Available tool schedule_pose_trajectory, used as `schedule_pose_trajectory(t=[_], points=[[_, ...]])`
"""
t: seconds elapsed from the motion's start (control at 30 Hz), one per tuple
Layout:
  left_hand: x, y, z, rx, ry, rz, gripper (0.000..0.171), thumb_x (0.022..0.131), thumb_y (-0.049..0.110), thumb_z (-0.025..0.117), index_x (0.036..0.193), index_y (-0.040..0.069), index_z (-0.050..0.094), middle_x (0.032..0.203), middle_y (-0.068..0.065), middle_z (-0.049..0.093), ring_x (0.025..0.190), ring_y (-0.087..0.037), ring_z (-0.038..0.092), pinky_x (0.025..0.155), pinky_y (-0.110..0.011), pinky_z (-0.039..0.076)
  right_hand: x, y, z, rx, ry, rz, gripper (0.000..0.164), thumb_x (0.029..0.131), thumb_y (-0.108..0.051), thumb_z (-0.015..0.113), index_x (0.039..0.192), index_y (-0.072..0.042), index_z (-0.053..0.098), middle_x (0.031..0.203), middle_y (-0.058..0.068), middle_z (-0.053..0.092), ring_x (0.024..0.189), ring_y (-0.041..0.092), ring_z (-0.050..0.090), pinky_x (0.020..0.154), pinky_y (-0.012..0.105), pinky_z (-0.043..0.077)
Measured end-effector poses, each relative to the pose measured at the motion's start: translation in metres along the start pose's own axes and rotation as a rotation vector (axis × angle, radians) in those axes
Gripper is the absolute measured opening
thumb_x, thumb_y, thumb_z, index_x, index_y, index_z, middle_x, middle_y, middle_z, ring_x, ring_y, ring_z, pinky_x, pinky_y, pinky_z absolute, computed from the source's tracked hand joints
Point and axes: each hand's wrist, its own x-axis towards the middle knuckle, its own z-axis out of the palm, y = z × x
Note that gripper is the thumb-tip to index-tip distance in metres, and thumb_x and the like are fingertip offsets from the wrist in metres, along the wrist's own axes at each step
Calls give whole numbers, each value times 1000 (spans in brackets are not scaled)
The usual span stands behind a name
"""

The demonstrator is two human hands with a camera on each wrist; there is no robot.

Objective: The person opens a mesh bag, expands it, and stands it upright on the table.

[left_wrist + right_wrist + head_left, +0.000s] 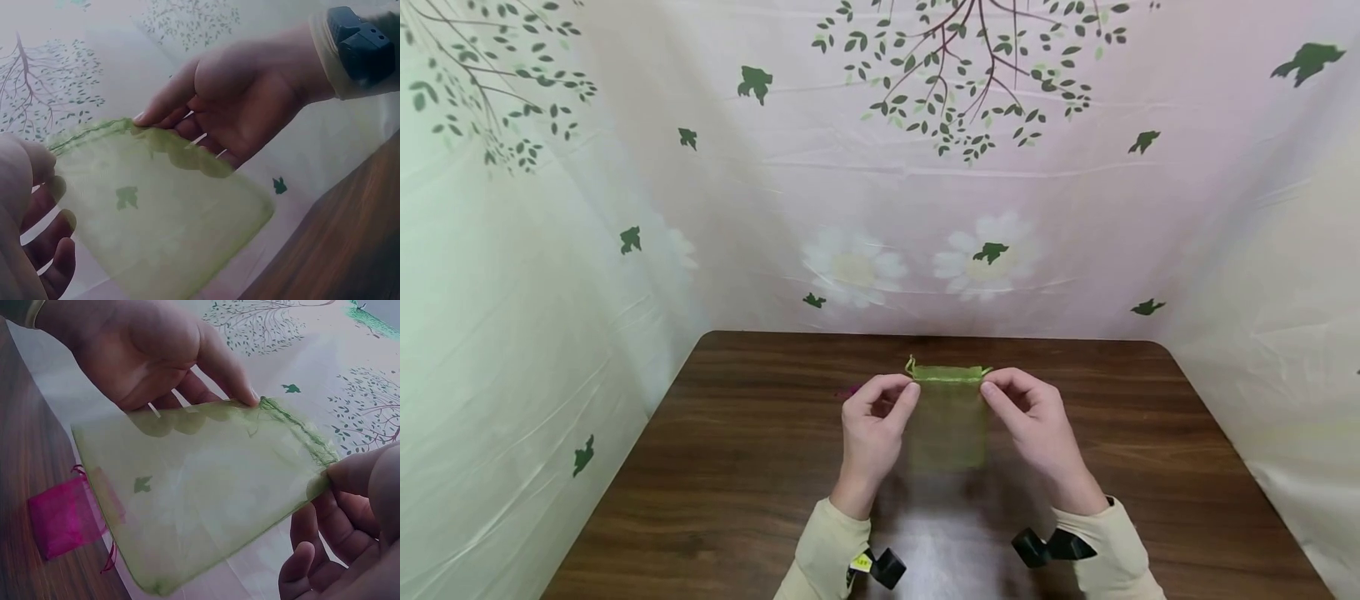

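Observation:
A sheer green drawstring pouch (947, 425) hangs flat between both hands, held by the two ends of its gathered neck. My left hand (872, 429) pinches the left end between thumb and index finger. At the other end, my right hand (1037, 425) pinches the neck the same way. Green cord loops (912, 365) stick out at the top corners. In the left wrist view, the pouch (181, 219) looks thin and see-through, with fingers showing behind it. The right wrist view shows the pouch (187, 494) stretched smooth, nothing visible inside.
A small magenta sheer pouch (59, 519) with cords lies on the dark wooden table (737, 467), partly behind the green one. In the head view, the left hand mostly hides it. Pale curtains (880, 192) printed with leaves and birds surround the table.

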Motion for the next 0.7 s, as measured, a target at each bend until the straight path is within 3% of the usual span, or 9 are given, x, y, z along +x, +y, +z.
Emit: schedule_pose_trajectory(t=[0.5,0.7], points=[[-1,3,2,-41,74,-77,6,96,14,79,99,9,79,77,-10,67,58,-9,52,52,-24,46,-2,-3,6,41,102,-36,3,98,1,70,99,2,72,82,-5,67,66,9,55,59,23,47],[-1,3,3,-75,53,-91,8,93,9,81,100,6,77,80,-12,70,66,-11,58,58,-21,47,-2,-2,7,4,61,-35,3,99,0,70,100,3,71,82,-4,64,66,9,55,58,22,47]])
